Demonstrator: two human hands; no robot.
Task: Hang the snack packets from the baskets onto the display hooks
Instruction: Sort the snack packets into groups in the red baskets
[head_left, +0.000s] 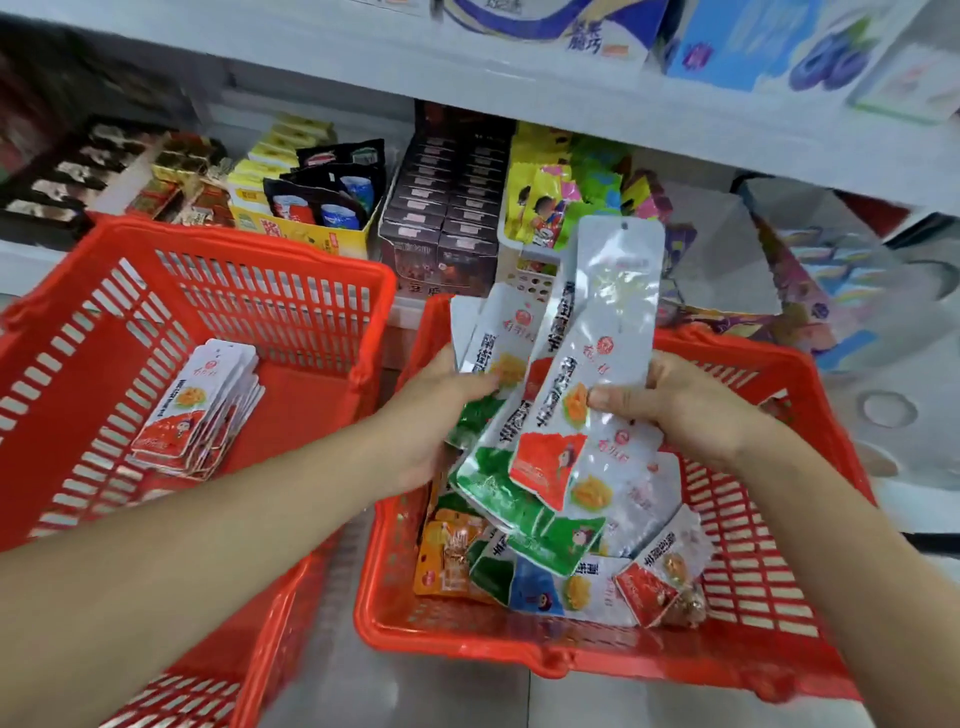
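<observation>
sorting: this looks like the pick-and-sort step. packets are held up over the right basket (779, 670), and none is on a hook yet.
left hand: the left hand (436, 415) grips a fan of packets (491, 338), thumb across the fronts and fingers curled behind. their green ends hang below the fingers.
right hand: the right hand (675, 405) pinches a red-cornered packet (613, 301) near mid-length, thumb on the front and fingers behind. its long white upper part stands above the fingertips, slightly tilted.
hang hole: a small hang hole (624, 226) sits at that packet's top edge, well above the pinch.
loose packets: a jumble of loose packets (545, 587) lies under both hands in the right basket.
sorted stack: a neat stack of red packets (197, 410) lies in the left basket (249, 249), out past the left wrist.
next move: probably freeing the red-cornered packet from the fan and carrying its hole to a hook. the floppy top may need steadying, as the pinch is far from the hole.
hooks: none in view.
around: beyond the fingertips are dark boxes (441, 208) and bright candy bags (561, 192), under a shelf board (519, 104).
in the way: the fan overlaps the pinched packet just left of the right thumb, and the shelf board sits above the raised packet.
</observation>
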